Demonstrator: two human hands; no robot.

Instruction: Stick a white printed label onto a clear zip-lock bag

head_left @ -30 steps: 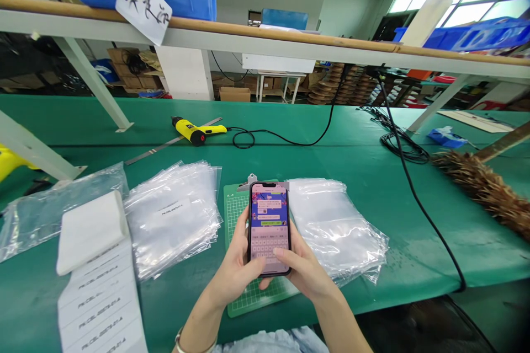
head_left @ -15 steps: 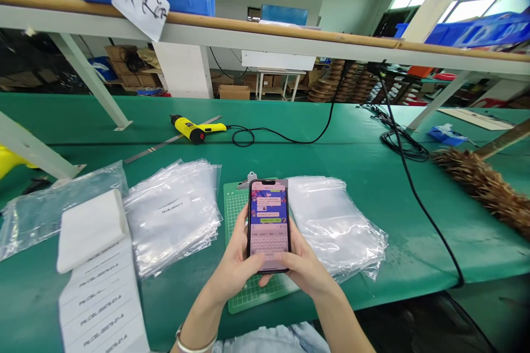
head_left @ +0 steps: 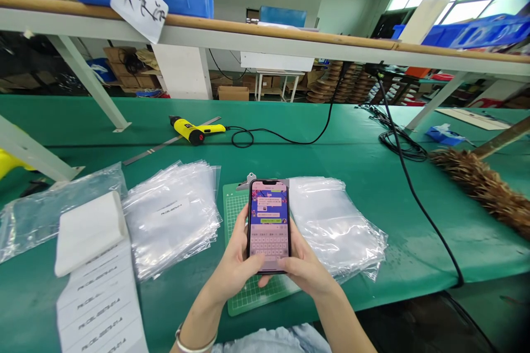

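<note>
A smartphone (head_left: 269,226) is held upright between both hands, its screen lit with a chat and a keyboard. My left hand (head_left: 236,265) wraps the phone's left edge, thumb over the lower screen. On the opposite edge my right hand (head_left: 308,267) grips it, thumb at the keyboard's lower right. Beneath the phone lies a green gridded cutting mat (head_left: 244,300) with a metal clip at its top, partly hidden. Clear plastic bags (head_left: 339,226) are stacked right of the mat. Left of it rests another pile of bags (head_left: 174,231), the top one bearing a printed label.
A folded strip of printed labels (head_left: 99,309) lies at the left front. Behind the bags are a yellow heat gun (head_left: 192,131) and a steel ruler (head_left: 151,149). A black cable (head_left: 408,176) hangs across the right side near a bristly brush (head_left: 476,182). A shelf (head_left: 265,36) spans overhead.
Both hands keep hold of the phone. The right thumb has shifted slightly right and down on the screen; the view has moved a little.
</note>
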